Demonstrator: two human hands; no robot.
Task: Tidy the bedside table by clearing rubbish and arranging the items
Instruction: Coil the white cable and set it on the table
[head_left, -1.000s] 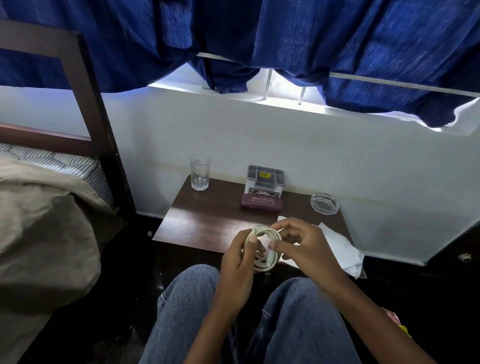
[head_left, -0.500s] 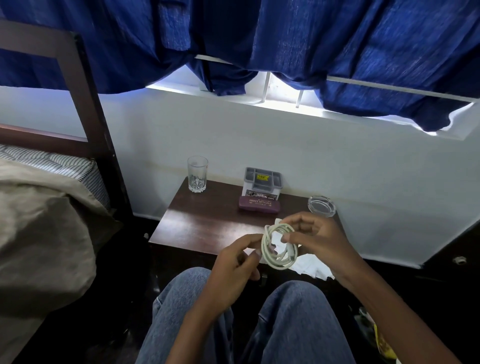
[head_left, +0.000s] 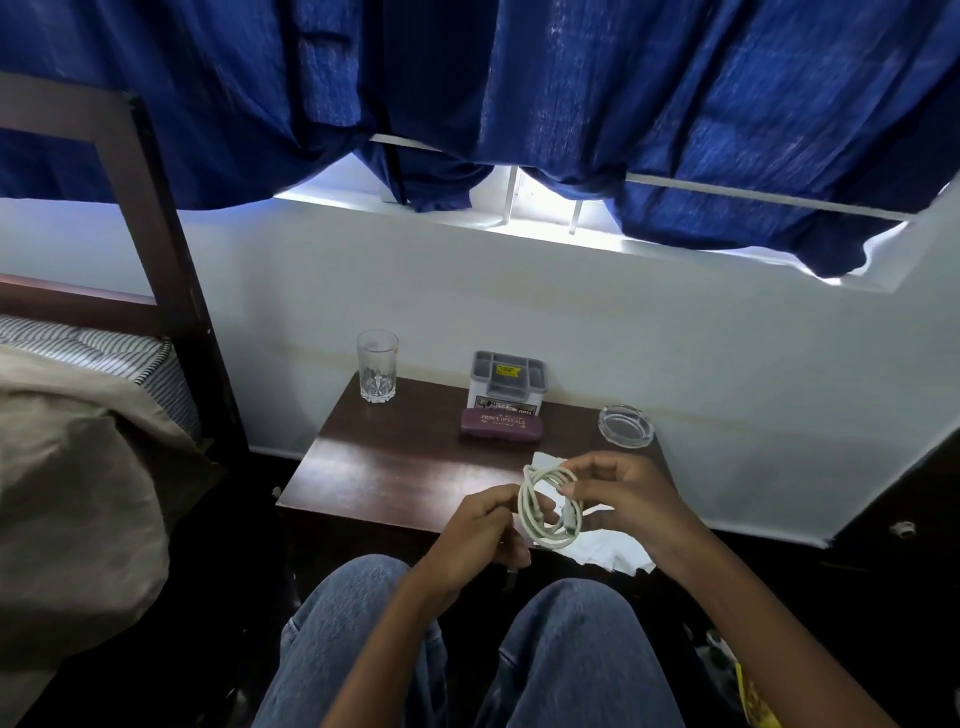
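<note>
Once shifted rightward, cable (head_left: 523, 506) in right hand (head_left: 631, 499)

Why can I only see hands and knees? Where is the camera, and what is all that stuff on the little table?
The camera sits on the person's head, looking down, so you see only their jeans and hands. The right hand pinches a coiled white cable; the left hand holds its other side. On the bedside table are a drinking glass, a grey organiser box, a maroon glasses case before it, a glass ashtray and white paper near the hands.
</note>
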